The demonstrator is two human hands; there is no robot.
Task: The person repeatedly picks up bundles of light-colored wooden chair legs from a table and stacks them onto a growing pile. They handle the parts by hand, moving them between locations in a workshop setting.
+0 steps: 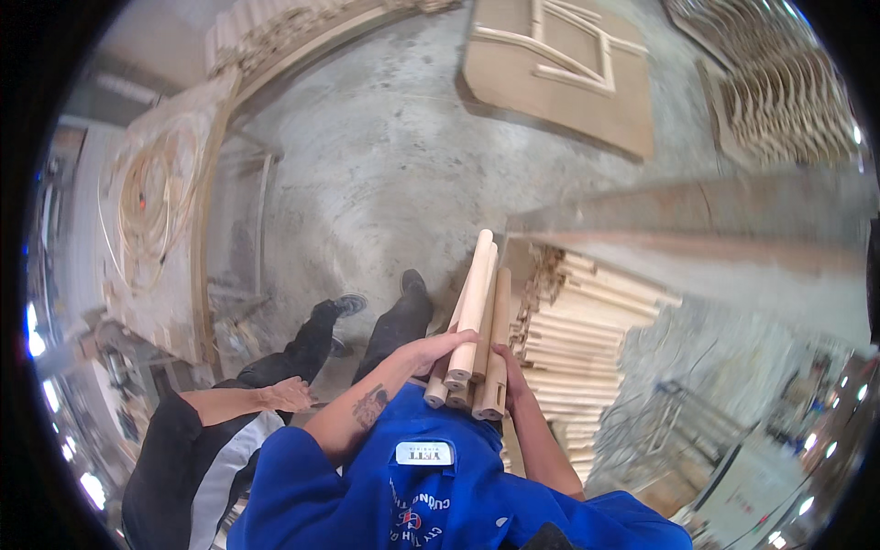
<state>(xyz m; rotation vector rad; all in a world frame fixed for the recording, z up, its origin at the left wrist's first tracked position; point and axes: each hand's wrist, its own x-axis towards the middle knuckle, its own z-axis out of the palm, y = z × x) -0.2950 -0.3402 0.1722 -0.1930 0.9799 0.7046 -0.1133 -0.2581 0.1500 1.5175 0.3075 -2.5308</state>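
Observation:
A bundle of several round wooden legs (475, 316) is held in front of my waist, their long ends pointing away from me. My left hand (442, 349) wraps the bundle from the left, its thumb over the top piece. On the other side my right hand (513, 374) presses against the pieces, its fingers mostly hidden beneath them. Holes show in the near ends, and the rightmost piece has a slot cut near its end. Just right of the bundle lies a stack of similar wooden pieces (573, 353).
A co-worker's hand (291, 394) is close on my left. Farther left stands a workbench (197, 266) with a coiled hose (151, 197). A wooden board (559, 105) carrying a frame lies ahead, curved slatted parts (788, 105) at far right. A long ledge (697, 215) crosses on the right.

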